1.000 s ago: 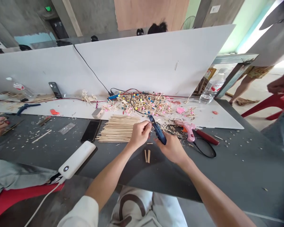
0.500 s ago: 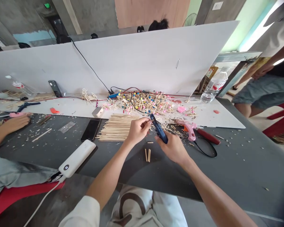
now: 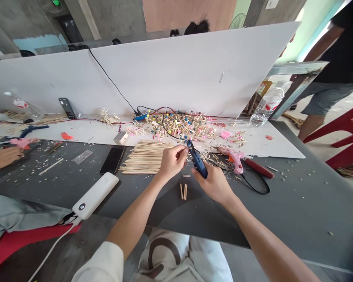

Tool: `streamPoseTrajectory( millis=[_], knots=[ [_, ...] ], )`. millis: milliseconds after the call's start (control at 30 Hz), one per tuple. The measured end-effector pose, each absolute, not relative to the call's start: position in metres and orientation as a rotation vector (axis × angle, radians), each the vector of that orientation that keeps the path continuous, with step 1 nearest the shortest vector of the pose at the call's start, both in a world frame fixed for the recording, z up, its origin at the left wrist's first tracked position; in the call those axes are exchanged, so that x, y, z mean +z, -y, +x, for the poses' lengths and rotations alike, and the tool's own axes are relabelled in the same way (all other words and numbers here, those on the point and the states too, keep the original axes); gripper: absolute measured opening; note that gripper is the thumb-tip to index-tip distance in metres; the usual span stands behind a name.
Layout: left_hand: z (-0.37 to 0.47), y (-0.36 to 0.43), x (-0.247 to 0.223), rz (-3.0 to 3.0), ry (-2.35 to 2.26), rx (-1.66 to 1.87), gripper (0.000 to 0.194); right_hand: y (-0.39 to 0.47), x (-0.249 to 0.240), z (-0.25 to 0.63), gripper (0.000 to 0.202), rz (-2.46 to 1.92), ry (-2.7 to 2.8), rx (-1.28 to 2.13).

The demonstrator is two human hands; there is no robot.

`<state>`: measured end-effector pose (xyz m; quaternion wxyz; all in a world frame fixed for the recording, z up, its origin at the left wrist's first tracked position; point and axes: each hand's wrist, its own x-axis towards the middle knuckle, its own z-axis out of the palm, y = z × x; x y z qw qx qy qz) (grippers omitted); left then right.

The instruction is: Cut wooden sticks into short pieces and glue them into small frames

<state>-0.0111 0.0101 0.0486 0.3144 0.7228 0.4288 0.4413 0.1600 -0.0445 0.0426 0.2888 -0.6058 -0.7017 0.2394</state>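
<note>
1. Step in hand, my read via head cam: trimming thin wooden sticks to short lengths, prob. mid-cut.
2. R hand (image 3: 216, 180) is closed round the handles of the blue pliers (image 3: 197, 158), tips pointing up & away from the wearer.
3. L hand (image 3: 173, 160) is pinched, thumb to fingers, just beside the plier tips. Can't tell if a stick's btwn the fingertips; too small.
4. Pliers sit btwn both hands, above the tabletop (image 3: 252, 219).
5. Long sticks (image 3: 142, 158) lie in a flat bundle, L of & partly behind L hand. Short sticks (image 3: 183, 192) lie nearer the wearer, below the gap btwn hands; one tiny piece (image 3: 187, 176) just beyond them.
6. Pile of stick-and-bead bits (image 3: 179, 125) is past the hands; pink glue gun (image 3: 238, 161) is R of the pliers, apart from R hand.
7. Next move, I'd say, calls for L hand steady, fingertips clear of the blades, & a firm R squeeze.
</note>
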Motion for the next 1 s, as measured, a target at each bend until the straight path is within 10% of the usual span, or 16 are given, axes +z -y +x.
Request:
streamPoseTrajectory(
  millis=[1000],
  knots=[
    [-0.0097, -0.0156, 0.0411, 1.969, -1.088, 1.176, 0.036, 0.0402, 0.0381, 0.1623, 0.025, -1.699, 1.888, 0.612]
  ],
)
